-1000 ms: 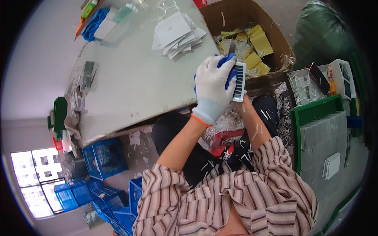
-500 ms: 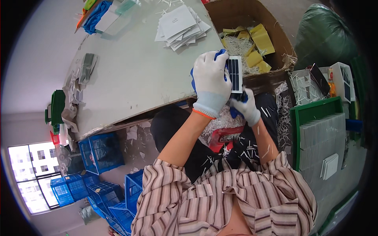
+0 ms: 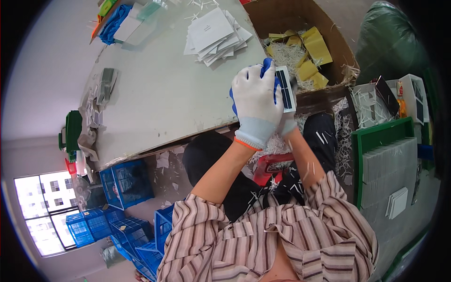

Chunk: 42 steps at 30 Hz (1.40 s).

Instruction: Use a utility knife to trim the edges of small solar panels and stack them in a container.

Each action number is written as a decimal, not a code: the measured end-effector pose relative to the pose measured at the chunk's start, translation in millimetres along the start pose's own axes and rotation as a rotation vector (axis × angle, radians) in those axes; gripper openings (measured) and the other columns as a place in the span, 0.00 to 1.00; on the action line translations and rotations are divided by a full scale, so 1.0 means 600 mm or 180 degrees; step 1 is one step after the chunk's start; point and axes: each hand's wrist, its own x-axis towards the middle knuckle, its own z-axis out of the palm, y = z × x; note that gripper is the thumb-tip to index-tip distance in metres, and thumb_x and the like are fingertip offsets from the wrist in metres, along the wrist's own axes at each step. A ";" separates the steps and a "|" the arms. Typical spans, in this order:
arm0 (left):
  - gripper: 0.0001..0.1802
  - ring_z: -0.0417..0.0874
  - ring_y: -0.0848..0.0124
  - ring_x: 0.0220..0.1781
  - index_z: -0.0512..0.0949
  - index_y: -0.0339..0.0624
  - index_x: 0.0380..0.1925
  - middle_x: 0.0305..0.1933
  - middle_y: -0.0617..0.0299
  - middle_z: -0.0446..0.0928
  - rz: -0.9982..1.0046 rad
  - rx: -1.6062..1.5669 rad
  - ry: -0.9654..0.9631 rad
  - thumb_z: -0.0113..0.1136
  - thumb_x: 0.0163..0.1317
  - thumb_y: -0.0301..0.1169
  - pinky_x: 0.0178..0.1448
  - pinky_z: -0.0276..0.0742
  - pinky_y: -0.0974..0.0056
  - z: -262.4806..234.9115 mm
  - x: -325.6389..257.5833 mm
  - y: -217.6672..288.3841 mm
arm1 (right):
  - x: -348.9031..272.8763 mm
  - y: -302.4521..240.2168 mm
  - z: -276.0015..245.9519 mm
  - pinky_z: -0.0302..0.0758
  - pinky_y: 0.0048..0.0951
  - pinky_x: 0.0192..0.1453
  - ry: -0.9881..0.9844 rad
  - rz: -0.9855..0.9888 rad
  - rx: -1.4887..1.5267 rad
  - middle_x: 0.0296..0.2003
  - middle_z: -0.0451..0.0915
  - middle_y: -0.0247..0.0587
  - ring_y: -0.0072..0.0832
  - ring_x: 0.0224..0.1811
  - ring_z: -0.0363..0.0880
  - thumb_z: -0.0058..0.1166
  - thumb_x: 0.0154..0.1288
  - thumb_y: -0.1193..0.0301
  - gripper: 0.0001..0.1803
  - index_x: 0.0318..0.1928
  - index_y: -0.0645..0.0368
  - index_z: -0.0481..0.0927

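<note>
My left hand (image 3: 256,96), in a white glove with blue-coated fingertips, is closed on a small solar panel (image 3: 284,89). The panel has dark cells in a white frame, and it stands tilted beside the hand. My right hand (image 3: 287,123), also gloved, is behind and below the panel, and only the wrist end of the glove shows. Its fingers are hidden. A dark blurred shape (image 3: 294,83) shows at the panel's right edge; I cannot make it out. Both hands are over the table's right edge.
White cards (image 3: 213,35) lie piled on the table (image 3: 164,89). A cardboard box (image 3: 340,51) holds paper strips and yellow pieces. On the right, a green tray (image 3: 359,164) carries rows of thin white pieces. Blue crates (image 3: 127,185) stand lower left, a green sack (image 3: 390,44) upper right.
My right hand has moved up and left, behind the panel and my left hand. My left hand and the panel have shifted slightly right.
</note>
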 end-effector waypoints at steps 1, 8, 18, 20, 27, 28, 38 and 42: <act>0.25 0.71 0.53 0.50 0.77 0.43 0.50 0.46 0.52 0.73 0.0091 -0.0195 -0.0023 0.57 0.47 0.26 0.54 0.67 0.52 0.000 -0.001 -0.002 | 0.004 0.001 -0.005 0.76 0.28 0.51 0.0027 -0.0016 0.0004 0.46 0.73 0.37 0.27 0.46 0.77 0.51 0.65 0.71 0.21 0.56 0.57 0.63; 0.25 0.71 0.52 0.53 0.75 0.44 0.51 0.49 0.51 0.73 -0.0143 -0.0551 0.0177 0.61 0.48 0.27 0.58 0.66 0.52 -0.010 -0.001 -0.005 | 0.024 -0.055 0.016 0.79 0.22 0.42 -0.0332 0.0835 0.0663 0.39 0.78 0.35 0.21 0.36 0.79 0.54 0.64 0.72 0.14 0.49 0.60 0.71; 0.24 0.72 0.52 0.50 0.76 0.45 0.49 0.46 0.52 0.74 0.0082 -0.0301 0.0034 0.57 0.47 0.21 0.54 0.68 0.53 -0.005 -0.007 -0.010 | -0.055 -0.129 0.017 0.73 0.20 0.28 -0.0760 -0.0193 -0.2705 0.23 0.78 0.30 0.15 0.24 0.76 0.59 0.57 0.75 0.06 0.33 0.64 0.77; 0.24 0.72 0.52 0.50 0.76 0.45 0.49 0.46 0.53 0.74 0.0120 -0.0302 -0.0020 0.56 0.47 0.21 0.54 0.68 0.53 -0.002 -0.008 -0.011 | -0.090 -0.129 0.001 0.74 0.23 0.30 -0.0835 0.0430 -0.2493 0.22 0.79 0.33 0.18 0.24 0.76 0.59 0.53 0.76 0.05 0.31 0.63 0.78; 0.23 0.72 0.53 0.49 0.76 0.45 0.48 0.45 0.54 0.73 0.0056 -0.0216 0.0115 0.57 0.47 0.22 0.52 0.69 0.53 -0.008 -0.005 -0.009 | -0.132 -0.111 0.005 0.76 0.25 0.36 -0.0336 0.0307 -0.2289 0.33 0.80 0.36 0.24 0.31 0.78 0.57 0.61 0.75 0.15 0.47 0.64 0.70; 0.23 0.72 0.53 0.49 0.76 0.45 0.48 0.45 0.54 0.73 0.0063 -0.0224 0.0112 0.57 0.47 0.22 0.52 0.69 0.53 -0.008 -0.005 -0.006 | -0.124 -0.100 0.004 0.77 0.25 0.41 -0.0402 -0.0449 -0.2427 0.36 0.80 0.37 0.23 0.35 0.79 0.57 0.59 0.78 0.17 0.49 0.63 0.69; 0.23 0.71 0.53 0.48 0.76 0.45 0.50 0.44 0.52 0.73 0.0078 -0.0069 0.0020 0.56 0.49 0.25 0.51 0.68 0.52 -0.003 0.001 0.001 | 0.041 0.034 -0.030 0.74 0.28 0.49 0.0052 -0.0579 -0.1487 0.43 0.76 0.39 0.24 0.44 0.77 0.57 0.59 0.75 0.21 0.50 0.58 0.65; 0.25 0.72 0.52 0.50 0.75 0.45 0.50 0.47 0.51 0.73 0.0334 -0.0381 -0.0135 0.58 0.48 0.24 0.54 0.68 0.52 -0.005 -0.001 -0.014 | 0.053 -0.011 -0.003 0.74 0.28 0.51 -0.0658 -0.0002 -0.1185 0.45 0.75 0.34 0.22 0.47 0.75 0.54 0.62 0.73 0.16 0.49 0.57 0.67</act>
